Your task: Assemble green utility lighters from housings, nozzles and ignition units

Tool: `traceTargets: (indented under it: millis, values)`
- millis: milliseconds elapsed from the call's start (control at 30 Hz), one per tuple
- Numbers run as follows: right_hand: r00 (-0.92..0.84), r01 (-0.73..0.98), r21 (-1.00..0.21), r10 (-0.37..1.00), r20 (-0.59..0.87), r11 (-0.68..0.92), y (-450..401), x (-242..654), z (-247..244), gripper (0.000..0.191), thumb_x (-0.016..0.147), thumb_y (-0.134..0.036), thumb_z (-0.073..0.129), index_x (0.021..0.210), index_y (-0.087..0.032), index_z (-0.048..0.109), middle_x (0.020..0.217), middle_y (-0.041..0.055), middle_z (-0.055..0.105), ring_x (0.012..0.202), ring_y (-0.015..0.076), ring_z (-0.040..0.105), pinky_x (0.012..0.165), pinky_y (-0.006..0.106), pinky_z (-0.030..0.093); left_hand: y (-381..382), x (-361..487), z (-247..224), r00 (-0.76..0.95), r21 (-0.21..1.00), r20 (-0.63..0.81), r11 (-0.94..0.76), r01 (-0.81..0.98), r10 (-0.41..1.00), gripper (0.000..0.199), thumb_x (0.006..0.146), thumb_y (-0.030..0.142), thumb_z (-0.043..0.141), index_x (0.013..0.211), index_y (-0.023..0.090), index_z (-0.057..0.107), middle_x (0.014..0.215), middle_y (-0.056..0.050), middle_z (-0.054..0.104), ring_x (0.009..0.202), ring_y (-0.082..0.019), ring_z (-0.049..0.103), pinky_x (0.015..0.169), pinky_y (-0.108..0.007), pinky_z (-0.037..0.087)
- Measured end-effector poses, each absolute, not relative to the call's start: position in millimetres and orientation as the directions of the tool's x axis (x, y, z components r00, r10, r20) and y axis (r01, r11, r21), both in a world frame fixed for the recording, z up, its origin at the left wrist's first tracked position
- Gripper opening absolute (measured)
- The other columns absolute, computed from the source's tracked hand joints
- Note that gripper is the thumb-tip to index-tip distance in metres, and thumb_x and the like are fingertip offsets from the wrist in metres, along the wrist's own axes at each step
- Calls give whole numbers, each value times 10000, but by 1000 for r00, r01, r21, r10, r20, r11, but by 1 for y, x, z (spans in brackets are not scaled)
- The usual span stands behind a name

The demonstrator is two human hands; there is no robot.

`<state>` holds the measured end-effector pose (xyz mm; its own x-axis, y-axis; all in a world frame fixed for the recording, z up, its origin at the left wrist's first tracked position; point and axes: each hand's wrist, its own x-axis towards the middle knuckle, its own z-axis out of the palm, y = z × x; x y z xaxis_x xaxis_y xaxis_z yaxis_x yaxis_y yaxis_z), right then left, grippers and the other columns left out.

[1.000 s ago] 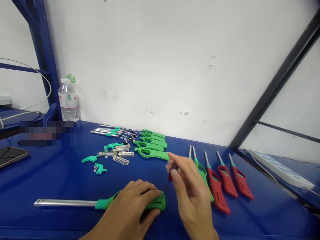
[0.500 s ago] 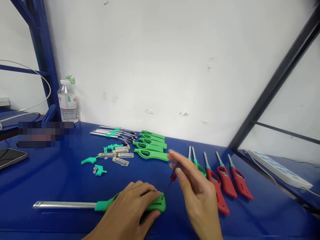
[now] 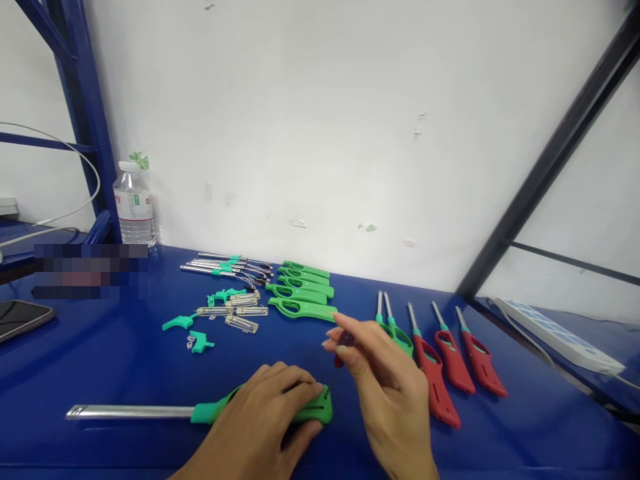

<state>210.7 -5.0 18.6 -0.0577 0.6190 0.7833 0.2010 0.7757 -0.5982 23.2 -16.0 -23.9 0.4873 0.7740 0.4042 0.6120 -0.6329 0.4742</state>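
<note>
A green long-necked lighter (image 3: 313, 412) lies on the blue table with its metal barrel pointing left. My left hand (image 3: 267, 413) is closed over its handle, pressing it down and hiding most of the body. Between the fingers and thumb of my right hand (image 3: 387, 387) is a small screwdriver (image 3: 339, 361) with a dark red handle. Its thin shaft slants down and its tip meets the butt end of the lighter, by a small hole. The screwdriver's upper end is partly hidden by my fingers.
Green handle shells (image 3: 305, 310), metal barrels with wires (image 3: 210, 269), clear fuel tanks (image 3: 241, 324) and teal triggers (image 3: 179, 323) lie behind. Several red lighters (image 3: 453, 363) and green ones (image 3: 403, 339) are at right. A bottle (image 3: 135, 207), phone (image 3: 23, 319) and power strip (image 3: 560, 337) stand around.
My right hand has shifted slightly left, and its fingers have turned the screwdriver's handle, which stands a little more upright. The left hand and lighter have barely moved.
</note>
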Motion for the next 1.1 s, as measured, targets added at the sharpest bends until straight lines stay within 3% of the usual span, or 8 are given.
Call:
traceTargets:
  millis: [133,267,367,500,667,833,967,1100]
  values:
    - [22,324,-525,548,836,787,-5,210,17,424,992,-158,800,1309,-438,812,912,-30,641,812,132,683,744,225,603,-17,23,-21,486,458,380,-617,640,787,409,964,109,710,1301,340,734,1267,16,789,1117,-278,780,1046,-576,601]
    - [-28,235,-632,655,755,738,-5,216,20,435,1124,-187,580,1426,-461,730,1177,8,763,1080,170,764,882,269,639,-17,24,-17,508,425,357,-620,659,784,408,966,100,710,1315,311,730,1250,1,790,1099,-267,785,1047,-559,612]
    - [-11,177,-666,678,735,725,-5,216,21,427,1069,-146,685,1341,-465,771,1054,-30,783,974,151,783,839,240,634,-17,25,-16,511,402,369,-629,666,777,400,961,98,720,1302,306,738,1241,-4,792,1080,-259,786,1018,-517,631]
    - [34,272,-551,564,825,789,-6,212,20,325,941,-143,865,1180,-362,844,860,-47,659,772,129,676,721,221,582,-19,26,-16,513,351,404,-646,678,758,388,958,116,715,1300,297,743,1206,-21,795,1037,-254,793,949,-456,661]
    - [181,325,-402,361,915,856,-4,224,21,234,927,-81,850,1036,-278,785,918,-29,715,848,154,662,770,247,563,-21,20,-30,476,250,513,-654,714,715,473,987,171,709,1435,313,654,1283,-14,778,1122,-240,781,999,-384,660]
    - [137,437,-590,598,790,679,3,234,9,207,920,-200,885,871,-258,691,860,-29,711,788,181,692,710,265,562,-18,15,-35,509,174,549,-686,706,663,510,967,153,748,1439,304,629,1280,2,777,1130,-241,775,1036,-379,650]
    - [-57,633,-539,728,683,555,8,231,-5,203,1018,-324,795,851,-253,705,806,-27,701,718,188,702,681,280,531,-13,10,-30,574,76,566,-731,678,592,515,959,89,708,1428,281,618,1279,-16,779,1116,-245,767,1025,-375,635]
    - [-169,685,-471,750,640,556,12,230,-12,268,1107,-422,652,920,-263,760,844,2,753,774,227,749,721,309,535,-11,5,-24,585,-21,654,-762,647,479,485,990,45,613,1422,264,600,1260,-7,787,1149,-218,758,1055,-330,586]
